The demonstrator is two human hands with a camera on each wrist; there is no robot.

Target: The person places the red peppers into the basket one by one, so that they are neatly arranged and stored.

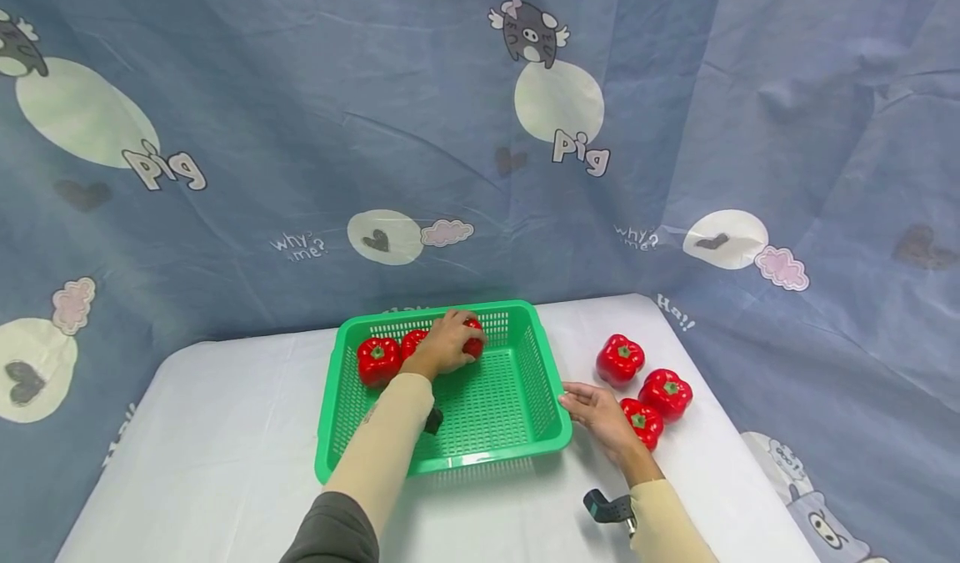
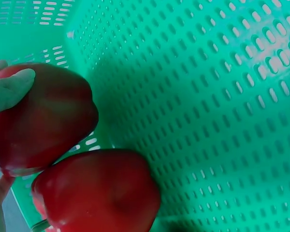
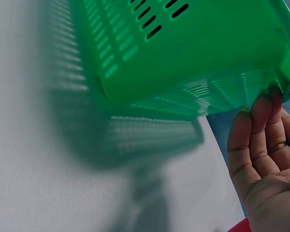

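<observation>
In the head view my left hand (image 1: pixel 450 344) reaches into a green plastic basket (image 1: pixel 555 379) and grips a red bell pepper (image 1: pixel 475 343) near the back wall. The left wrist view has the thumb on this pepper (image 2: pixel 48 116) and fingertips at its other side. Touching or very near it is another red bell pepper (image 2: pixel 101 193). Two red bell peppers, one at the left (image 1: pixel 378 361) and one partly behind my hand (image 1: pixel 412 343), sit in the basket. My right hand (image 1: pixel 600 413) pinches the basket's right rim, its fingertips against the outer wall under the rim.
Right of the basket, three red bell peppers (image 1: pixel 620 360) (image 1: pixel 667 394) (image 1: pixel 643 423) stand on the white table (image 1: pixel 225 429). One is partly hidden by my right hand. A blue patterned curtain (image 1: pixel 435 129) hangs behind the table.
</observation>
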